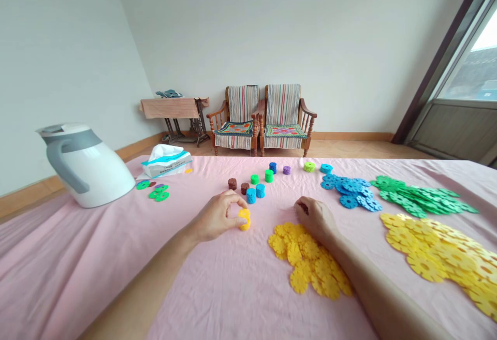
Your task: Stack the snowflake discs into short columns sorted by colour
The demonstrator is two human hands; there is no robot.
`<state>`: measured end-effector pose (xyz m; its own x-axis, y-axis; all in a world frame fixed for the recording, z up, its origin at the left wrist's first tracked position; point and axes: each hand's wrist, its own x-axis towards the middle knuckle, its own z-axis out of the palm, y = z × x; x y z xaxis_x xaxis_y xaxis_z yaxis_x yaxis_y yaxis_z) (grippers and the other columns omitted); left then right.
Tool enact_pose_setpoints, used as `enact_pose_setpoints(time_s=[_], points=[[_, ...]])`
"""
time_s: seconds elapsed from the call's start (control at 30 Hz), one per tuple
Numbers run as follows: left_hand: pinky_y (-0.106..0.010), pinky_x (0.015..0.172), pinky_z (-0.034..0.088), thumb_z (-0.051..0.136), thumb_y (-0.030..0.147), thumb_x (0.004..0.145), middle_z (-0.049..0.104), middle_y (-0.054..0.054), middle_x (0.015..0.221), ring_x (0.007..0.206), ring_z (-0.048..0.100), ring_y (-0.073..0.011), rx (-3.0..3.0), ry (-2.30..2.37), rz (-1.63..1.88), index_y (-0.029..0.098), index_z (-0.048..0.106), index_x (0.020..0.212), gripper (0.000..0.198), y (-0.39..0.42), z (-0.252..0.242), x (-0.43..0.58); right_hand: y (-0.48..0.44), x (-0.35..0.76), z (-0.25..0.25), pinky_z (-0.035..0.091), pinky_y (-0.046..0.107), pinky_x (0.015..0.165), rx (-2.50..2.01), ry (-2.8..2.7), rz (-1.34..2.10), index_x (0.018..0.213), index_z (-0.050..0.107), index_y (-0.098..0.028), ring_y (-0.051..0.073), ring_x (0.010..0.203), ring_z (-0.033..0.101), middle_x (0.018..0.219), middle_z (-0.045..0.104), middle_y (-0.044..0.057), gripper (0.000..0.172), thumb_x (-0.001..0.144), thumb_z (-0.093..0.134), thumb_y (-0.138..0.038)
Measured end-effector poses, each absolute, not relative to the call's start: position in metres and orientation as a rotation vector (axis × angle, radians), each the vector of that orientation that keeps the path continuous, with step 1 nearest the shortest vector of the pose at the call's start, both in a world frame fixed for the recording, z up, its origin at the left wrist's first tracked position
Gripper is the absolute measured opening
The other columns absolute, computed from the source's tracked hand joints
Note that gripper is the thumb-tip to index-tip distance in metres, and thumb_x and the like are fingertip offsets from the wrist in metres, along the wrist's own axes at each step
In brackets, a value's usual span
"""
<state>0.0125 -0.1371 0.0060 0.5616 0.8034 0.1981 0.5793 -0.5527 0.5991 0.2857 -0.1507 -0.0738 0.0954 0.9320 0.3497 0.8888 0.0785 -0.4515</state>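
Observation:
My left hand (pixel 222 215) is closed around a short upright stack of yellow snowflake discs (pixel 244 220), thumb and fingers on its sides. My right hand (pixel 315 218) rests on the cloth with its fingers curled in; whatever lies inside them, if anything, is hidden. Under and in front of the right wrist spreads a loose pile of yellow snowflake discs (pixel 305 257). Just beyond my left hand stand light blue disc stacks (pixel 251 195) and brown disc stacks (pixel 232 183). Green disc stacks (pixel 269 176) stand a little farther back.
Blue discs (pixel 349 190), green discs (pixel 419 195) and more yellow discs (pixel 438 249) lie in piles at the right. Dark blue (pixel 273 167), purple (pixel 287 170) and lime (pixel 309 166) stacks stand behind. A white jug (pixel 89 169) and tissue pack (pixel 166 161) are at the left.

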Motion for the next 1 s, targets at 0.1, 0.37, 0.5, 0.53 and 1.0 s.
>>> enact_pose_setpoints(time_s=[0.1,0.37,0.5,0.53,1.0], points=[[-0.018,0.049,0.029,0.067,0.028,0.066,0.05,0.004,0.075,0.051,0.036,-0.0064,2.308,1.14,0.563,0.018,0.063,0.086,0.023,-0.131,0.0,0.008,-0.152,0.285,-0.073,0.032,0.022,0.057,-1.8,-1.785,0.092,0.073,0.059,-0.02,0.013,0.064,0.056,0.07,0.064,0.001,0.017,0.079,0.043,-0.023],[-0.019,0.047,0.024,0.065,0.029,0.066,0.044,0.007,0.056,0.047,0.034,-0.007,2.259,1.147,0.5,0.016,0.062,0.083,0.021,-0.132,-0.011,0.014,-0.152,0.284,-0.072,0.032,0.022,0.057,-1.808,-1.791,0.105,0.074,0.06,-0.02,0.013,0.064,0.056,0.071,0.064,0.001,0.018,0.078,0.043,-0.023],[-0.019,0.044,0.021,0.064,0.029,0.066,0.036,0.009,0.049,0.044,0.032,-0.007,2.222,1.175,0.493,0.016,0.062,0.084,0.022,-0.13,-0.013,0.013,-0.152,0.284,-0.071,0.032,0.022,0.057,-1.804,-1.792,0.117,0.074,0.06,-0.02,0.013,0.064,0.056,0.071,0.064,0.001,0.019,0.078,0.042,-0.022],[-0.019,0.043,0.02,0.064,0.029,0.066,0.035,0.009,0.048,0.044,0.031,-0.0069,2.217,1.182,0.492,0.016,0.062,0.084,0.023,-0.13,-0.013,0.012,-0.152,0.284,-0.07,0.032,0.022,0.058,-1.805,-1.79,0.122,0.074,0.06,-0.02,0.013,0.064,0.056,0.071,0.064,0.002,0.019,0.078,0.042,-0.022],[-0.021,0.058,0.039,0.064,0.027,0.072,0.058,-0.001,0.093,0.062,0.049,-0.0097,2.408,1.113,0.682,0.019,0.062,0.092,0.022,-0.144,-0.001,0.021,-0.151,0.285,-0.073,0.032,0.021,0.058,-1.795,-1.788,0.106,0.073,0.06,-0.019,0.013,0.063,0.056,0.07,0.064,0.002,0.018,0.078,0.043,-0.022]])
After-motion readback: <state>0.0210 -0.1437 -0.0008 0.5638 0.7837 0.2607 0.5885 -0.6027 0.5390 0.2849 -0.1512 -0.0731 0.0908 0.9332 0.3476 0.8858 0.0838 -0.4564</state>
